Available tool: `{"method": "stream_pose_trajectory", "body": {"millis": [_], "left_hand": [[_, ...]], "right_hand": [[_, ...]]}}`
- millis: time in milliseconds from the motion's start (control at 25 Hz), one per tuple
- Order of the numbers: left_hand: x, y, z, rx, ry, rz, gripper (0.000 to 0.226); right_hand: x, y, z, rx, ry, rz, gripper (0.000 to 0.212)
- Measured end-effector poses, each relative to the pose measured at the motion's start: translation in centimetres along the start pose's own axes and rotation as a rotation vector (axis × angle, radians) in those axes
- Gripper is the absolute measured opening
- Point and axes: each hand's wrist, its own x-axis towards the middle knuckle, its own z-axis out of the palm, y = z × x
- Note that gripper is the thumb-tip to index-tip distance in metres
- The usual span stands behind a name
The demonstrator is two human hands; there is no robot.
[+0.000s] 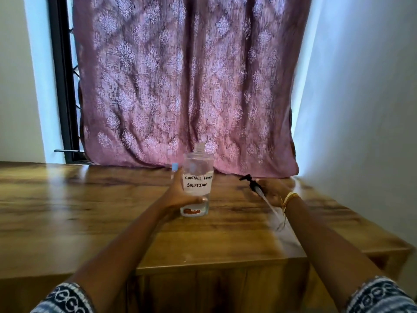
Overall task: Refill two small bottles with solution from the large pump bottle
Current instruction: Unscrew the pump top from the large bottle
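Our left hand [180, 195] was wrapped round the big clear bottle [197, 184], fingers behind it and thumb curled across the front near the bottom, gripping it. The bottle stood upright on the wooden table [90, 211], roughly in the middle and close to the far edge. Its neck was open, with no pump on it, and clear liquid filled it to about the top of the white label, which read "CONTACT LENS SOLUTION" in hand lettering. A small reddish label sat near the base.

Our right hand [274, 192] lay off to the right of the bottle, well apart from it, low over the table. It held the black pump head [249, 180], whose nozzle pointed left; the clear dip tube [274, 211] ran down from the pump toward us, slanting along the wrist. The hand was blurred, but the fingers looked curled round the pump's collar. Thin gold bangles [290, 197] circled that wrist.

Just behind our left hand a small light-blue cap [174, 166] showed, touching or nearly touching the big bottle's left side; the rest of that item was hidden by our fingers.

A mauve patterned curtain [187, 82] hung behind the table, its hem resting on the tabletop. Patterned dark-and-white sleeves [65, 299] showed at the bottom corners.
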Motion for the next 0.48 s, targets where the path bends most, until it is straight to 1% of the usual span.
{"method": "stream_pose_trajectory", "body": {"millis": [40,120,160,240,280,360,440,480], "left_hand": [[-0.1,-0.8,0.1,0.004,-0.028,-0.007,0.107],[-0.2,-2.0,0.1,0.05,-0.041,0.016,0.113],[-0.3,-2.2,0.1,0.08,-0.042,0.03,0.117],[-0.3,-2.5,0.3,0.105,-0.033,0.044,0.122],[-0.3,-2.7,0.3,0.105,-0.024,0.043,0.123],[-0.3,-2.7,0.3,0.099,0.0,0.049,0.122],[0.0,-3.0,0.2,0.098,0.013,0.041,0.121],[0.0,-3.0,0.2,0.109,0.021,0.042,0.12]], "right_hand": [[1.5,0.8,-0.3,-0.066,0.02,-0.023,0.017],[2.4,1.2,-0.8,-0.203,0.048,-0.061,0.017],[2.8,1.6,-1.1,-0.261,0.056,-0.066,0.023],[2.4,1.8,-1.2,-0.27,0.056,-0.03,0.02],[3.1,2.3,-1.5,-0.239,0.102,-0.032,0.025],[2.8,2.5,-1.1,-0.225,0.223,-0.066,0.023],[3.1,2.7,-0.6,-0.33,0.302,-0.096,0.03],[3.0,2.6,-0.3,-0.384,0.307,-0.076,0.032]]}}
